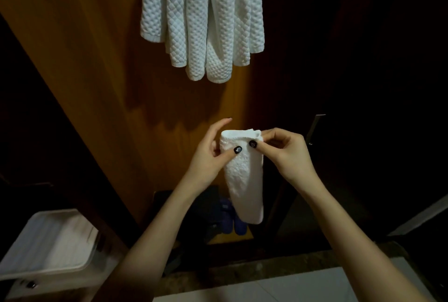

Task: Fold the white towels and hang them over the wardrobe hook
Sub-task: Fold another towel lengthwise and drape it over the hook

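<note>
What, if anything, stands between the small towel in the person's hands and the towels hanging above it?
Nothing visible. The left hand and right hand pinch the small towel; only bare wardrobe panel shows up to the hanging towels. The hook is out of view.

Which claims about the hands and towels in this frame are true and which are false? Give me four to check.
1. The left hand and the right hand both hold the folded towel near its top edge. True.
2. The hanging towels are draped against the wooden panel, above the hands. True.
3. The folded towel is spread out wide and flat between the hands. False: it is folded into a narrow strip that hangs down from the hands.
4. The right hand is empty and away from the towel. False: its thumb and fingers pinch the towel's top corner.
</note>
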A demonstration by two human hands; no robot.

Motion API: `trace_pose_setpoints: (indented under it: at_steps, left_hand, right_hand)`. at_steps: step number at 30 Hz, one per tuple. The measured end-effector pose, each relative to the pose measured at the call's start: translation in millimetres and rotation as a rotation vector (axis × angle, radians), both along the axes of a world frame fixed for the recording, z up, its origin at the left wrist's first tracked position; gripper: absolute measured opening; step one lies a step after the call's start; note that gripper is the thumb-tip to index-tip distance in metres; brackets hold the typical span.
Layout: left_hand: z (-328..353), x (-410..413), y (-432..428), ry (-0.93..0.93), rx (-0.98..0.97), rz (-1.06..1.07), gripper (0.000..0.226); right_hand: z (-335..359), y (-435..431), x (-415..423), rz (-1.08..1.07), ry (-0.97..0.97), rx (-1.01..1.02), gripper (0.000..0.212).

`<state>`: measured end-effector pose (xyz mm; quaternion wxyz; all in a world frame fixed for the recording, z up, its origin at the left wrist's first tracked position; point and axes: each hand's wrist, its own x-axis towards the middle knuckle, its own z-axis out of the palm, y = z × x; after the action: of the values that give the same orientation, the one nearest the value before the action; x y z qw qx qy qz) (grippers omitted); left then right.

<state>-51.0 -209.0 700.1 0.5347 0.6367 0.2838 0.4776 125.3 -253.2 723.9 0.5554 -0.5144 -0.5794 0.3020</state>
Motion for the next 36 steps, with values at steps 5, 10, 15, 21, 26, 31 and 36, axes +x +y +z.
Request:
trace_pose_setpoints:
  at_steps: [5,10,15,21,26,31,36]
  left_hand:
    - [-0.5,8.5,-2.4,0.022,0.059,0.041,0.051]
    - [2.1,15.2,0.0,0.052,0.065,0.058,0.045]
    - [-1.1,17.1,4.4,0.11,0.096,0.055,0.041]
    - [-3.9,12.3,4.3,0.165,0.054,0.082,0.027]
    - [4.0,8.6,1.8,0.192,0.089,0.04,0.028]
    - [16.3,5.1,4.2,0.21,0.086,0.035,0.036]
    - [16.3,9.8,7.7,0.076,0.095,0.075,0.055]
  right_hand:
    - [1.8,-1.8,1.2,-0.043,-0.052,0.038,0.006]
    - [-0.1,-4.9,-1.1,-0.111,-0.023,0.064,0.009]
    - [0.1,-3.6,1.9,-0.123,0.182,-0.044,0.018]
    - [2.9,-4.6,1.7,0.014,0.143,-0.06,0.005]
    - [5.5,-2.4,3.8,0.036,0.122,-0.111,0.007]
    - [14.1,-1.0,2.4,0.071,0.113,-0.118,0.003]
    - [26.6,9.2,-1.1,-0.05,0.102,-0.048,0.01]
